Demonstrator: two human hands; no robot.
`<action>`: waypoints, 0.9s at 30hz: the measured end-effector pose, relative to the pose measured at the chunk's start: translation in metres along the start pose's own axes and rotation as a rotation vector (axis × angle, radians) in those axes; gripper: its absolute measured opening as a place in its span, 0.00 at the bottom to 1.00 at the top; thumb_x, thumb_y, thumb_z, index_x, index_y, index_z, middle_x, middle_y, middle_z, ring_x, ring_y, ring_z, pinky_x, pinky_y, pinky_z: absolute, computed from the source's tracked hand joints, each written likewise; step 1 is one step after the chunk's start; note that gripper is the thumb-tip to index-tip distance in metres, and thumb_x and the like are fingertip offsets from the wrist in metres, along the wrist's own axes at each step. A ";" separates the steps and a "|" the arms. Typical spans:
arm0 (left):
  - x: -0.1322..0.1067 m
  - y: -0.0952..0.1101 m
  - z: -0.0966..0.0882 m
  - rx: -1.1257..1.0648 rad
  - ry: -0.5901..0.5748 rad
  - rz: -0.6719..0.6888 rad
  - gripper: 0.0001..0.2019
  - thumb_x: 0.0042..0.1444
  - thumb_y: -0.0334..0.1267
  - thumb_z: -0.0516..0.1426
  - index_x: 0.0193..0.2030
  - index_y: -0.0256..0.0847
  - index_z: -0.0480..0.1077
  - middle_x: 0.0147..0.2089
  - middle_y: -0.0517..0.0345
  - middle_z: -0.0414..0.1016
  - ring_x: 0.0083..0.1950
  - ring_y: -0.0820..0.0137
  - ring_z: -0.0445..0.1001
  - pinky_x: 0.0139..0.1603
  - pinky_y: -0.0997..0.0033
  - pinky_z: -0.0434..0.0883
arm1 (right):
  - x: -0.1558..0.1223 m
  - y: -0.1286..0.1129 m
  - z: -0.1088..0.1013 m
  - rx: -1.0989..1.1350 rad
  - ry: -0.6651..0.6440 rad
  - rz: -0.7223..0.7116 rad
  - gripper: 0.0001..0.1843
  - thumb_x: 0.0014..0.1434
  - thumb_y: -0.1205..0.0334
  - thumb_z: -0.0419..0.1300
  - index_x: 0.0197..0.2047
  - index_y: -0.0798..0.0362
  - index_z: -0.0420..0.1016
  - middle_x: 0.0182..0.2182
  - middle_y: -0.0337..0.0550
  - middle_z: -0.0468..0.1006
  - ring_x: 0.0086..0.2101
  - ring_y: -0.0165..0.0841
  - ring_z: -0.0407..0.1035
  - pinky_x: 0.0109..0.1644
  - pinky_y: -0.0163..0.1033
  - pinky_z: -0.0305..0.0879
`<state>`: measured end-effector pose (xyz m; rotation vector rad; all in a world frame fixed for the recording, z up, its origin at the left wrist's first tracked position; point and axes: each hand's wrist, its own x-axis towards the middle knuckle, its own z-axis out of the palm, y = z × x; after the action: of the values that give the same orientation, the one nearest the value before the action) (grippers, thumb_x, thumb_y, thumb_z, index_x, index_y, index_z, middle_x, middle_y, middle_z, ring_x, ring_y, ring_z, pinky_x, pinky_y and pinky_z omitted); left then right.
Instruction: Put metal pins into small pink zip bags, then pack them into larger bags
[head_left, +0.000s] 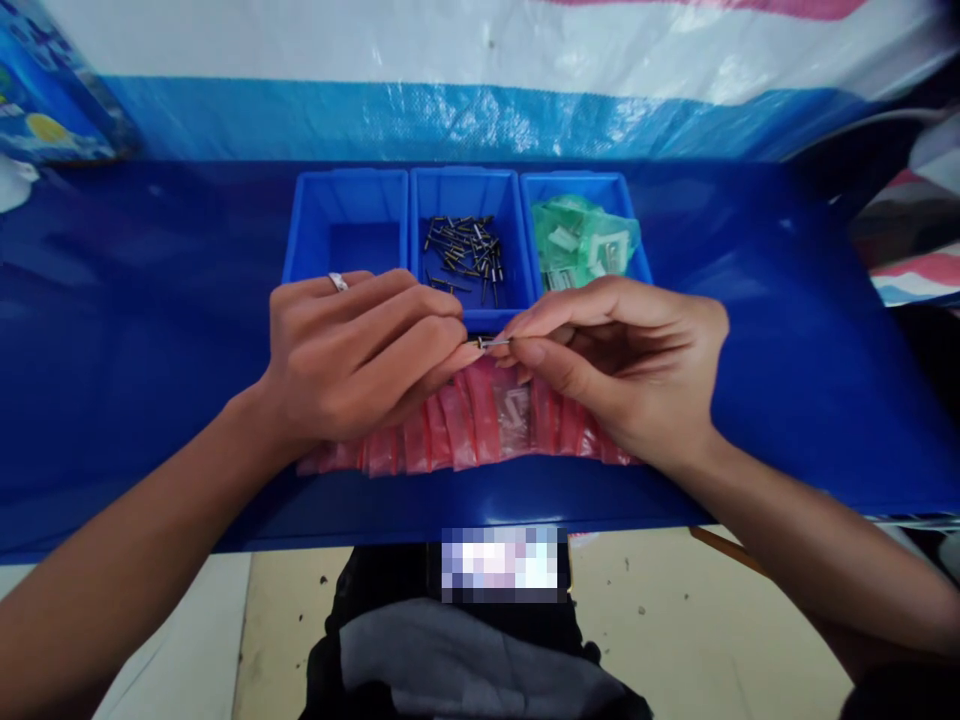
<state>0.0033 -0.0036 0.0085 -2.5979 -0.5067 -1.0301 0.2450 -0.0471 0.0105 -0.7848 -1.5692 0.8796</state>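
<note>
Dark cloth (465, 650) lies nearest, at bottom centre below the table edge, w/ pale floor (675, 620) either side.

Hands: 2, both bare. Left hand (360, 355) wears 1 silver ring (338, 282); fingers curled, tips pinched on the left end of a pin (493, 342). Right hand (622, 360) is closed likewise, thumb and forefinger pinching the pin's right end. Pin qty: 1 held, small, thin, metal, lying approx. horizontal between the two sets of fingertips, just above the red bags and in front of the middle bin.

Red bags (480, 425): a fanned row of overlapping translucent plastic pouches, flat, glossy; exact count not readable, partly hidden under both hands. One pouch near centre shows pale contents.

Bins: 3, blue plastic, rectangular, open-top, side by side and touching.
- Left bin (346, 215): nothing seen inside.
- Middle bin (466, 200): loose pile of dark metal pins (463, 255), many, count not readable.
- Right bin (581, 185): green bags (581, 240), translucent, crumpled, several, w/ white parts inside.

Surface: table (150, 350), smooth glossy dark blue, reflective. Behind it, a striped woven tarp (450, 80), white over blue, as backdrop. Same striped material at far right edge. Printed blue item at top left, detail unclear.
</note>
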 end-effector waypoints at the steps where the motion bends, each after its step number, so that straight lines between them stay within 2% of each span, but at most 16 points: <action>1: 0.000 -0.001 0.000 -0.015 0.008 -0.005 0.05 0.76 0.39 0.59 0.46 0.43 0.73 0.43 0.58 0.84 0.43 0.69 0.85 0.34 0.67 0.71 | 0.001 0.000 0.000 0.007 -0.011 -0.004 0.12 0.62 0.76 0.73 0.44 0.50 0.88 0.37 0.34 0.89 0.35 0.26 0.84 0.40 0.26 0.83; 4: -0.001 -0.003 0.001 -0.025 0.011 -0.009 0.05 0.73 0.38 0.62 0.50 0.41 0.74 0.45 0.59 0.84 0.49 0.69 0.85 0.41 0.71 0.76 | 0.002 -0.002 -0.002 0.029 -0.009 0.025 0.12 0.63 0.77 0.73 0.44 0.49 0.88 0.37 0.34 0.89 0.37 0.26 0.86 0.43 0.26 0.85; 6: -0.002 -0.005 0.002 -0.003 0.026 0.000 0.04 0.75 0.37 0.60 0.49 0.41 0.74 0.45 0.60 0.84 0.53 0.66 0.85 0.48 0.68 0.79 | 0.003 -0.001 -0.003 0.061 -0.016 0.066 0.12 0.62 0.76 0.74 0.44 0.49 0.88 0.36 0.34 0.90 0.35 0.27 0.86 0.43 0.27 0.85; 8: -0.003 -0.005 0.003 0.004 0.055 -0.012 0.09 0.78 0.39 0.55 0.47 0.41 0.74 0.46 0.60 0.85 0.56 0.63 0.85 0.51 0.63 0.81 | 0.003 0.000 -0.003 0.088 -0.040 0.115 0.12 0.63 0.76 0.73 0.44 0.48 0.88 0.36 0.35 0.90 0.33 0.27 0.85 0.42 0.27 0.86; 11: -0.001 -0.004 0.001 -0.003 0.041 -0.091 0.10 0.78 0.38 0.54 0.52 0.40 0.76 0.52 0.57 0.86 0.58 0.61 0.84 0.53 0.60 0.82 | 0.004 0.006 -0.001 0.103 -0.014 0.124 0.11 0.63 0.75 0.74 0.43 0.48 0.89 0.37 0.36 0.90 0.32 0.29 0.85 0.37 0.30 0.85; 14: 0.001 -0.006 0.000 0.033 0.002 -0.213 0.10 0.74 0.33 0.58 0.58 0.38 0.74 0.56 0.51 0.85 0.60 0.57 0.83 0.59 0.56 0.82 | 0.005 0.009 -0.002 0.115 0.064 0.095 0.09 0.69 0.70 0.70 0.49 0.48 0.88 0.45 0.41 0.91 0.41 0.35 0.88 0.41 0.36 0.88; 16: -0.001 -0.010 0.003 0.067 -0.027 -0.283 0.10 0.73 0.33 0.60 0.58 0.38 0.74 0.59 0.48 0.84 0.63 0.55 0.82 0.63 0.52 0.82 | 0.005 0.009 -0.006 0.053 0.066 0.079 0.14 0.74 0.68 0.65 0.58 0.46 0.85 0.55 0.42 0.88 0.52 0.39 0.86 0.49 0.43 0.90; 18: -0.006 -0.015 0.009 0.091 -0.073 -0.311 0.10 0.73 0.35 0.59 0.58 0.39 0.75 0.63 0.47 0.83 0.66 0.54 0.82 0.67 0.51 0.83 | 0.004 0.008 -0.011 -0.163 -0.016 -0.033 0.19 0.74 0.69 0.63 0.63 0.43 0.82 0.57 0.41 0.88 0.54 0.39 0.85 0.52 0.46 0.89; 21: -0.013 -0.018 0.017 0.097 -0.129 -0.329 0.11 0.75 0.35 0.57 0.59 0.37 0.77 0.64 0.46 0.83 0.67 0.57 0.83 0.69 0.55 0.84 | 0.003 0.009 -0.018 -0.698 -0.306 -0.454 0.15 0.72 0.72 0.65 0.59 0.51 0.82 0.49 0.44 0.89 0.47 0.37 0.86 0.49 0.43 0.86; 23: -0.014 -0.017 0.020 0.095 -0.141 -0.328 0.12 0.76 0.34 0.55 0.58 0.34 0.78 0.63 0.45 0.83 0.67 0.58 0.83 0.69 0.57 0.84 | 0.002 0.012 -0.018 -0.978 -0.493 -0.643 0.13 0.74 0.72 0.62 0.59 0.58 0.81 0.48 0.48 0.89 0.44 0.38 0.84 0.44 0.43 0.83; 25: -0.014 -0.015 0.019 0.111 -0.151 -0.305 0.13 0.77 0.34 0.54 0.57 0.33 0.79 0.63 0.44 0.84 0.67 0.58 0.84 0.69 0.58 0.85 | 0.000 0.015 -0.015 -1.121 -0.565 -0.661 0.15 0.76 0.73 0.56 0.60 0.61 0.80 0.49 0.51 0.88 0.43 0.39 0.82 0.38 0.43 0.79; 27: -0.012 -0.017 0.015 0.147 -0.165 -0.250 0.13 0.78 0.38 0.56 0.56 0.33 0.79 0.62 0.43 0.84 0.66 0.56 0.84 0.66 0.57 0.86 | -0.003 0.016 -0.010 -1.175 -0.547 -0.673 0.15 0.76 0.74 0.54 0.58 0.63 0.81 0.47 0.52 0.88 0.40 0.39 0.81 0.37 0.43 0.76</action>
<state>-0.0027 0.0151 -0.0080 -2.5445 -0.9306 -0.8169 0.2559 -0.0400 -0.0036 -0.7012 -2.6393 -0.4708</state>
